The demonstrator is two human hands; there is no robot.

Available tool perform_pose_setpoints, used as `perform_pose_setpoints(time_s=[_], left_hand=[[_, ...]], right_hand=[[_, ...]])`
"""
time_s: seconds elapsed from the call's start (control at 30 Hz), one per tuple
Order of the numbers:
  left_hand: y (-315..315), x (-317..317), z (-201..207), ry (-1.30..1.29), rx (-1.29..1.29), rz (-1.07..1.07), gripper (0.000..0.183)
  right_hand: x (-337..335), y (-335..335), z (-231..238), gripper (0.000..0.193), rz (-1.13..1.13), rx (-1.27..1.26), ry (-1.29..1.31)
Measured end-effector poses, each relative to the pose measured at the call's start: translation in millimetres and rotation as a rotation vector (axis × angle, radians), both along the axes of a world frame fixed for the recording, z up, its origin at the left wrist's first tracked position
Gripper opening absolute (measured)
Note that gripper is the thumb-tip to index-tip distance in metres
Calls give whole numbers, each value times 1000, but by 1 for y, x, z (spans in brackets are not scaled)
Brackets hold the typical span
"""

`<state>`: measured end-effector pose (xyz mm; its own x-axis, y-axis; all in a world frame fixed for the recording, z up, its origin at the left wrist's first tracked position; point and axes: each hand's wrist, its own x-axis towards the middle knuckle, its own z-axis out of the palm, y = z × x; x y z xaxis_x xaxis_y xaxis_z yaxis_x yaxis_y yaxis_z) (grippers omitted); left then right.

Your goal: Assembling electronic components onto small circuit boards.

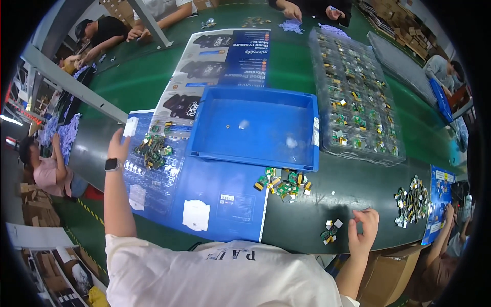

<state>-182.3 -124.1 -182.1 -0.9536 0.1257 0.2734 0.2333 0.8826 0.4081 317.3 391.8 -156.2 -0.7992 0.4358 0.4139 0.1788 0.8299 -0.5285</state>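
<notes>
My left hand point(118, 147), with a dark watch on its wrist, is at the left edge of a clear plastic tray point(153, 190). Its fingers are stretched out and hold nothing I can see. On that tray lies a pile of small green circuit boards point(155, 151). My right hand point(364, 230) hovers by the table's front edge, its fingers loosely bent and thumb apart, with nothing visible in it. Just left of it sits a small cluster of boards with white squares point(331, 231). Another board heap point(284, 184) lies in front of the blue bin point(255, 162).
Printed cardboard sheets point(225, 179) lie under the bin and plastic tray. Stacked clear trays full of boards point(358, 97) stand at the right. Farther right is another board pile point(411, 202). A metal post point(76, 84) slants across the left. Several people work around the green table point(291, 61).
</notes>
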Motion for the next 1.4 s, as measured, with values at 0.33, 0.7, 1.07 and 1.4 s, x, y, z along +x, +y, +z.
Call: perform_pose_setpoints(time_s=[0.33,0.7,1.07,1.4], left_hand=[[41,78,-5,-119,-315,357,64],[252,249,69,193,36,-982,54],[312,233,6,244,-103,-722,23],[312,216,26,231,6,-845,30]], right_hand=[[2,-8,0,22,52,-23,-4],[45,13,-15,32,-126,27,-191],[47,-2,-31,84,18,-76,-295],[39,-2,-34,61,78,-76,-209]])
